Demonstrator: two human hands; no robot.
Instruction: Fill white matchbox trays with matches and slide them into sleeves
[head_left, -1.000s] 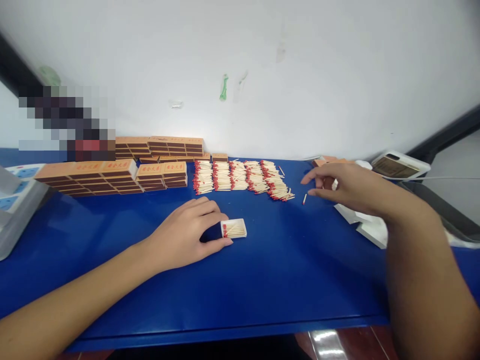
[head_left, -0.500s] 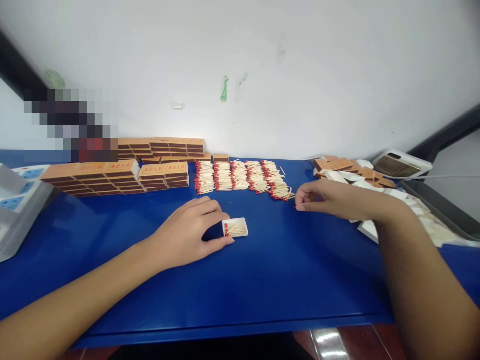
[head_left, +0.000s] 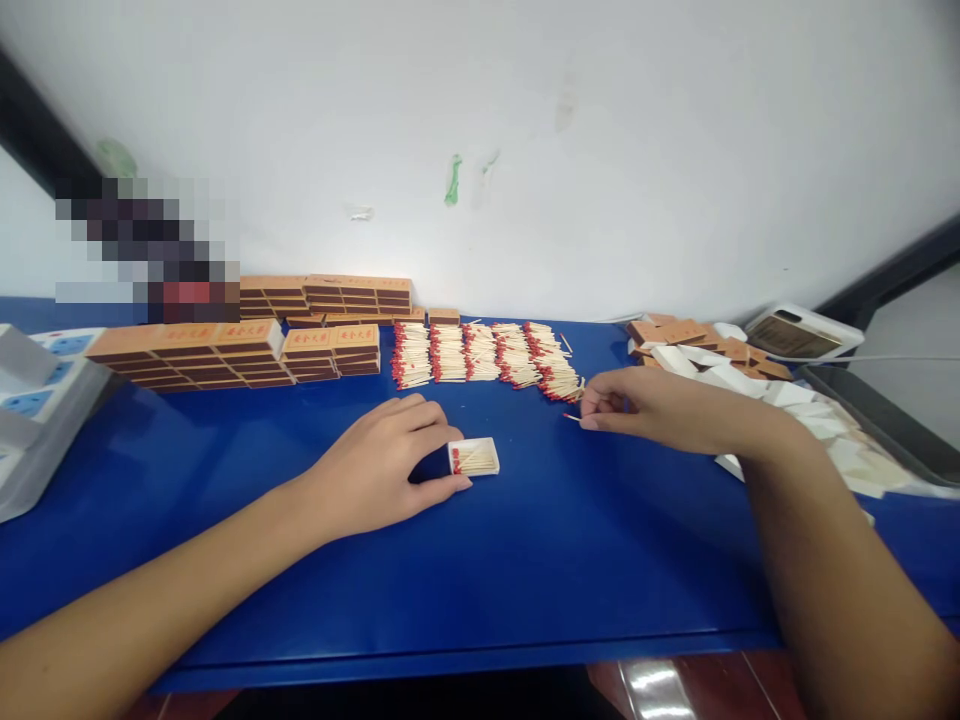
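My left hand point(head_left: 382, 462) rests on the blue table point(head_left: 525, 560), its thumb and fingers holding the left end of a small white matchbox tray point(head_left: 474, 458) filled with red-tipped matches. My right hand point(head_left: 645, 405) is closed in a pinch on a single match point(head_left: 572, 417) that lies low over the table, just in front of the rows of loose matches point(head_left: 487, 352).
Stacks of orange matchboxes point(head_left: 247, 340) line the back left. A heap of white trays and orange sleeves point(head_left: 750, 385) lies at the right, with a white device point(head_left: 802, 332) behind it. A white power strip point(head_left: 37, 400) sits at the far left.
My right hand moved left from the heap of trays, picked up the lone match from the table and carried it toward the tray. The left hand stayed put.
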